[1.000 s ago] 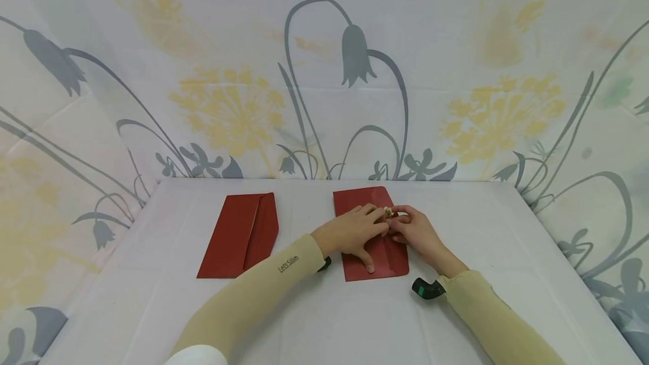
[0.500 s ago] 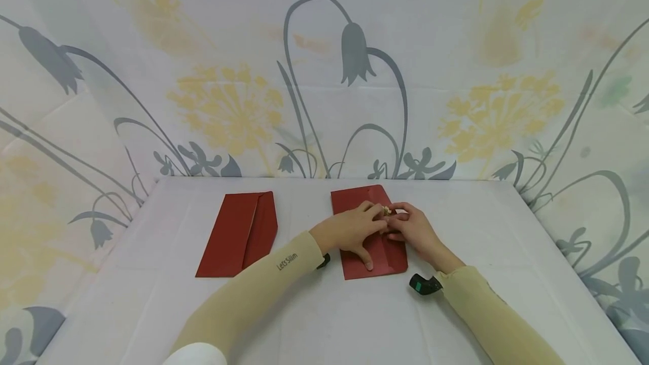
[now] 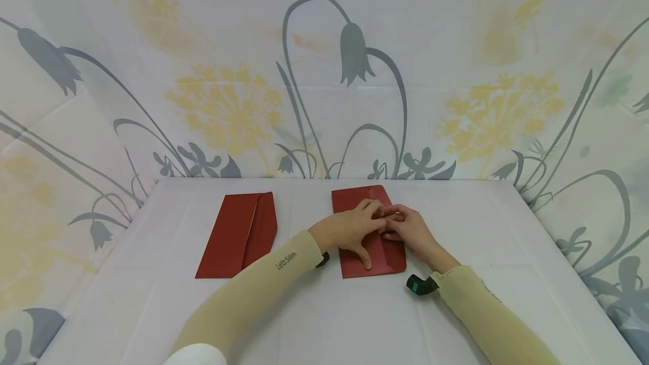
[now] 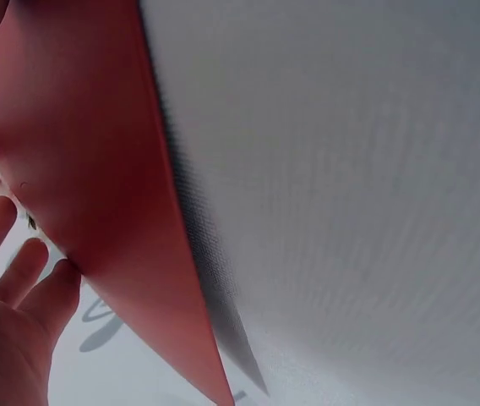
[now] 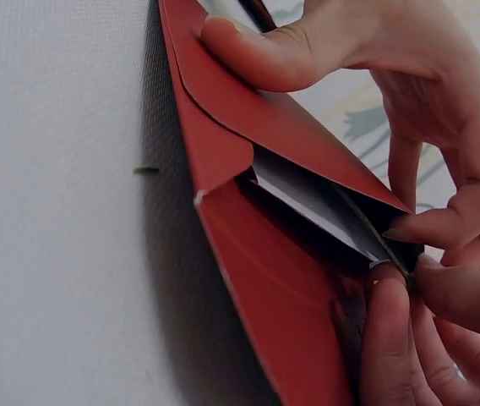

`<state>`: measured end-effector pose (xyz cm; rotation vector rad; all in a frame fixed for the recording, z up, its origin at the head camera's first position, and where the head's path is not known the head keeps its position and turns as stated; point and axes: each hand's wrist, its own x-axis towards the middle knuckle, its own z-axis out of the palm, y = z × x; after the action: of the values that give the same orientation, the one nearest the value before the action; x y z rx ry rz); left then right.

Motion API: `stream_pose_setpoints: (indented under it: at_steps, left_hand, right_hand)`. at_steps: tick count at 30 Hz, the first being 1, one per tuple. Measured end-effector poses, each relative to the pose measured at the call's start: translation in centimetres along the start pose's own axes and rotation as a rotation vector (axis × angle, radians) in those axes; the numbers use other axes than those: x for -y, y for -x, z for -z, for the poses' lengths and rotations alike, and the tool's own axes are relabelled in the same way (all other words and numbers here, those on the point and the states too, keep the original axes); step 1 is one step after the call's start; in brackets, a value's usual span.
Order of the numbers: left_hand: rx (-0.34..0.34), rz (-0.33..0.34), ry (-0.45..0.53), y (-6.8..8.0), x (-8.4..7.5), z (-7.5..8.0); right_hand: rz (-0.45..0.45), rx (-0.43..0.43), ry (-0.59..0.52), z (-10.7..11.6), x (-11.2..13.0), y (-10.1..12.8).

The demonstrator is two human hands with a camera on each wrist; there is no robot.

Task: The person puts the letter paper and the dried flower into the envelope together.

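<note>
A red envelope lies on the white table, its flap unfolded to the right. My left hand lies across it, thumb pressing one part and bent fingers at the pocket's mouth. In the right wrist view, the pocket bulges open between the left thumb and fingers, showing a white sheet or lining. My right hand pinches a thin green flower stem between thumb and fingers; the stem reaches into the pocket. The blossoms are hidden by the fingers. In the left wrist view, several fingertips meet the envelope's edge.
A second red envelope lies to the left, flap side right. A short green bit lies on the tablecloth near the envelope. Black wrist cameras sit under both forearms. A flower-printed cloth hangs behind the table.
The pale blossoms seen earlier between the hands are now out of sight. My right fingers have moved slightly left, closer to the left fingertips. The left hand stays nearly still.
</note>
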<state>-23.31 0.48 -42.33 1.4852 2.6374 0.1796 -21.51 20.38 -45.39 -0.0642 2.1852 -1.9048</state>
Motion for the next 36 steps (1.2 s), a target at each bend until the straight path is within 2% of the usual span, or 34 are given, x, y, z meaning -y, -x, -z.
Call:
stream_pose_setpoints:
  at_steps: [9,19,29,32,36]
  left_hand:
    - [0.009,-0.016,-0.003,-0.03,-0.21,0.15]
    - [-0.003,-0.037,-0.007,-0.04,-0.15,0.18]
    - [-0.012,-0.042,-0.007,-0.09,-0.14,0.20]
    - [-0.011,-0.040,-0.009,-0.06,-0.11,0.19]
    - [-0.011,-0.035,-0.010,0.05,-0.05,0.22]
  right_hand:
    - [-0.035,-0.021,0.066,-0.06,0.20,-0.23]
    - [-0.003,0.021,0.140,0.11,0.35,-0.34]
    - [-0.007,-0.043,0.258,-0.64,0.65,-0.87]
    - [-0.013,-0.016,0.229,-0.53,0.63,-1.00]
    - [-0.049,0.090,0.105,0.09,0.49,-0.98]
